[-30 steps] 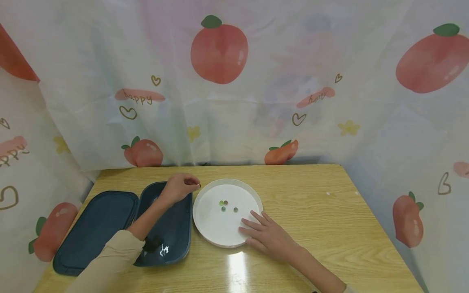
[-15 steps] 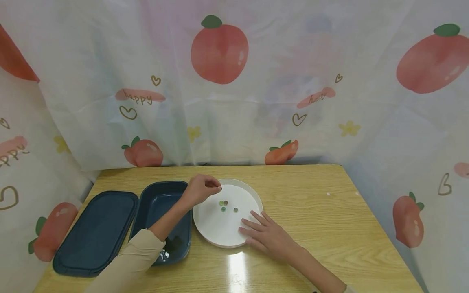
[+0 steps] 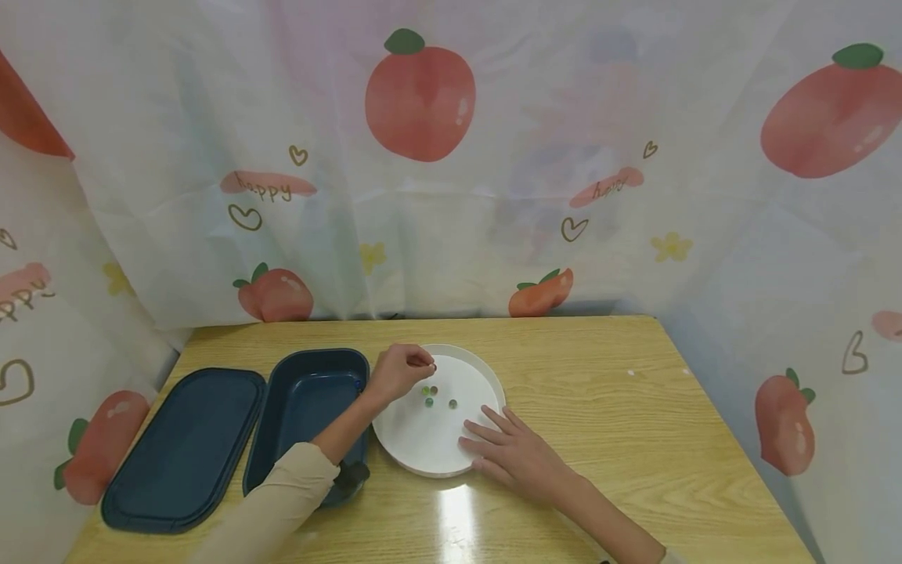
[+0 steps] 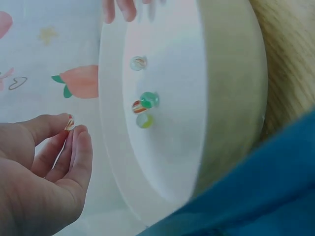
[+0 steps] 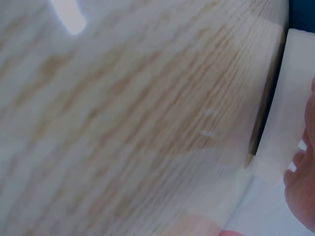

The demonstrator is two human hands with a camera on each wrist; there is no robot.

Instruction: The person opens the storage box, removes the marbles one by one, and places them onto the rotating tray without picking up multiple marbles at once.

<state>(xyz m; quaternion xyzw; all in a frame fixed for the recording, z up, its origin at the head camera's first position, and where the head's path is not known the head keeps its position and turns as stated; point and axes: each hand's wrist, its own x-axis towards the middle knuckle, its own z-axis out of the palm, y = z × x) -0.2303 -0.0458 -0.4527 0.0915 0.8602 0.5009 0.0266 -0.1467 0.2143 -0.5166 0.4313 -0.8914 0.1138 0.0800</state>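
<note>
My left hand point(image 3: 398, 374) is over the far part of a round white tray point(image 3: 423, 448). In the left wrist view, its thumb and fingertips pinch a clear glass marble point(image 4: 71, 123) with red and yellow streaks. Several marbles lie on the tray: a green marble point(image 4: 149, 100), a red-streaked marble point(image 4: 137, 106) and a yellow-green marble point(image 4: 144, 121) are clustered, while a pale swirled marble point(image 4: 139, 63) sits apart. My right hand point(image 3: 523, 460) rests on the tray's near right rim with its fingers spread. Only part of that hand shows in the right wrist view.
Left of the tray stands a deep dark blue box point(image 3: 301, 398), partly covered by the left forearm. Its flat blue lid point(image 3: 185, 450) lies farther left. Everything is on a wooden table point(image 3: 599, 392), with a peach-printed curtain point(image 3: 451, 235) behind its far edge.
My left hand has moved right, from the blue box's far right corner to over the tray, still pinching the marble. The right hand and the marbles on the tray have stayed put.
</note>
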